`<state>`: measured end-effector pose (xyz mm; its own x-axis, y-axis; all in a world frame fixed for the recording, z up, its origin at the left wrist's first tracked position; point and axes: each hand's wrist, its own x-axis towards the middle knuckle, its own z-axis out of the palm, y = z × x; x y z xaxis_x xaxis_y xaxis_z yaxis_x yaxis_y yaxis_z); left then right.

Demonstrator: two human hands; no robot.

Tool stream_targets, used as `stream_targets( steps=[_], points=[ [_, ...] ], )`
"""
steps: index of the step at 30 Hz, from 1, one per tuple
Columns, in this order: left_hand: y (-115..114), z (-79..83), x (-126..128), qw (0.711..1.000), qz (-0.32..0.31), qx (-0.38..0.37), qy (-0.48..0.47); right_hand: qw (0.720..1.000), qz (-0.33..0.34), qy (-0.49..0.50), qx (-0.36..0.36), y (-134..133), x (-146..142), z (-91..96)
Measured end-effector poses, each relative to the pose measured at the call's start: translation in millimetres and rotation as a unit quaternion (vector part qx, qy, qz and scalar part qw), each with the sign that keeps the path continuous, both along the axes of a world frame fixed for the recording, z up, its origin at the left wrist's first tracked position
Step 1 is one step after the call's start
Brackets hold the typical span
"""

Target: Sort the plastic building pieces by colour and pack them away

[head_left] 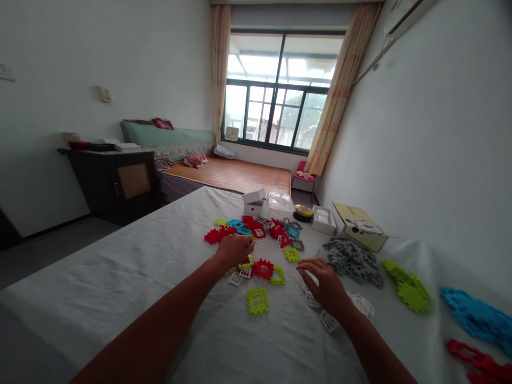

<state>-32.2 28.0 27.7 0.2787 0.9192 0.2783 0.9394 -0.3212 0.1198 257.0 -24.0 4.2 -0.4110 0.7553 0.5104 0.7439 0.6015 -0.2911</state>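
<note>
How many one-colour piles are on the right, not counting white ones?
4: the grey pile by the yellow box, then, farther right, the lime pile, blue pile and red pile. More may be hidden.

Pieces (263,269) on cloth (132,282), boxes (362,226) behind (window (276,90) beyond)

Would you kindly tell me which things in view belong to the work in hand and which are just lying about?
Likely part of the work:
- red pieces
- lime-green pieces
- grey pieces
- blue pieces
- white grid pieces

Apparently just lying about:
- yellow box
- round tin
- clock
- pink chair
</note>
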Motion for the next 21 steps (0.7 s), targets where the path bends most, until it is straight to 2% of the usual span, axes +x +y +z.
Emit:
stream_targets(
  steps=[2,8,11,13,15,18,21],
  points=[
    [-0.5,2.6,-4.4,0.999,0.011,-0.031,0.024,1.000,0.006,-0.004,-0.001,-0.4,-4.4,-1.0],
    [-3.7,-3.4,-3.2,0.995,-0.034,-0.092,0.009,1.000,0.021,0.002,-0.004,-1.6,-9.2,-4.0],
    [-7.4,-3.1,4.0,0.980,-0.095,-0.162,-0.063,0.999,0.029,0.015,-0.009,-5.1,-17.5,-5.0],
    [-9.1,-1.5,8.3,0.967,-0.128,-0.183,-0.119,0.999,0.035,0.013,-0.009,-8.6,-26.4,-5.5],
    [-9.4,-0.3,11.2,0.975,-0.121,-0.134,-0.132,0.999,0.043,-0.011,-0.008,-12.2,-37.2,-6.6],
    [-8.2,-0.8,12.5,0.993,-0.071,-0.021,-0.093,0.996,0.044,-0.076,-0.004,-16.0,-54.2,-10.5],
    [-7.2,-4.8,12.7,0.998,-0.043,0.022,-0.051,0.988,0.048,-0.150,0.007,-18.0,-66.8,-15.7]
  ],
)
